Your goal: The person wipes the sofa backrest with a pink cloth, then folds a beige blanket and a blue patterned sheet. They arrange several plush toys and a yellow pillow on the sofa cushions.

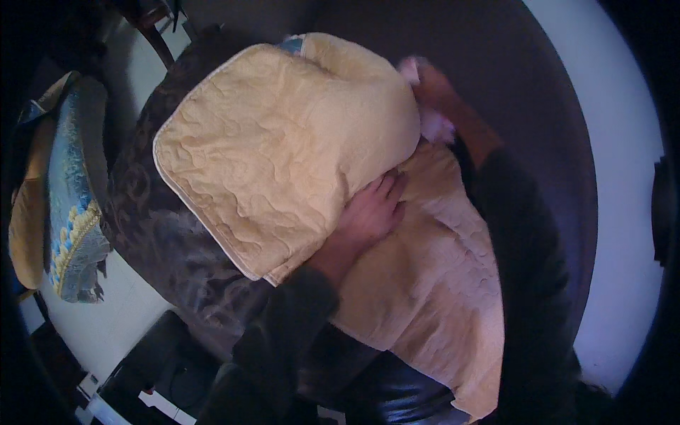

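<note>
A tan quilted cover with pale bound edges lies bunched and folded over dark patterned upholstery. Its lower part spreads towards me and hangs past a shiny dark surface. My left hand rests on this lower part, right beside the fold, with its fingers slightly apart. At the far right end of the fold, my right hand is closed around a pink and white cloth, most of which is hidden behind the hand and the cover. A small blue patch shows at the cover's far edge.
Dark brown upholstery with a scroll pattern curves around on the left. Farther left stands a piece with blue and gold patterned fabric and braided trim. A black object sits at lower left on pale floor. A white wall-like surface runs along the right.
</note>
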Tool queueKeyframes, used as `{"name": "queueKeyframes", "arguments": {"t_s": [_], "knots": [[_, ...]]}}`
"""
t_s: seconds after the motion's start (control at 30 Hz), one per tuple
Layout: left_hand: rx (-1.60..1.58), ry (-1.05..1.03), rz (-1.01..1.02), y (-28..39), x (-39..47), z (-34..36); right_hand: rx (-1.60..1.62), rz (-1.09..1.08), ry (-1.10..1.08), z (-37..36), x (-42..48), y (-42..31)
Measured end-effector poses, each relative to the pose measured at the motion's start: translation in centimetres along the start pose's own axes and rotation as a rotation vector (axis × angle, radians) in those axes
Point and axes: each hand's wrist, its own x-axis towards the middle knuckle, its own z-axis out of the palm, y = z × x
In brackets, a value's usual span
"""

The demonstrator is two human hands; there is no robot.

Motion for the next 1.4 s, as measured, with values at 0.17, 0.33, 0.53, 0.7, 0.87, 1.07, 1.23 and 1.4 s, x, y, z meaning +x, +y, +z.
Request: {"name": "queueKeyframes", "arguments": {"t_s": [0.17,0.33,0.53,0.7,0.87,1.07,1.23,1.4], "knots": [[0.035,0.028,-0.105,-2.6,-1.1,-2.2,0.654,-0.473,0.446,-10.9,6.6,-21.6],[0.067,0.035,-0.048,-1.6,-0.2,-1.6,0.206,-0.285,0.328,-11.7,-4.6,-14.7],[0.132,-0.028,-0.026,-0.1,-1.1,-3.8,-0.011,0.5,-0.261,-9.8,-37.3,-3.8],[0.181,-0.1,-0.058,0.8,-3.9,-5.7,-0.31,0.851,-0.124,-16.1,-72.7,1.7],[0.355,-0.077,0.031,3.0,-9.1,-7.8,-0.394,1.202,-0.775,-21.7,-110.5,-8.0],[0.453,-0.199,-0.141,7.2,-17.8,-9.2,0.041,1.527,-0.555,-13.7,-127.3,-27.8],[0.62,-0.156,-0.056,11.5,-22.3,-12.2,0.462,1.76,-0.282,-11.5,-110.6,-31.7],[0.496,-0.329,-0.347,13.3,-26.6,-10.3,0.583,1.688,-0.042,-15.0,-105.6,-30.7]]}}
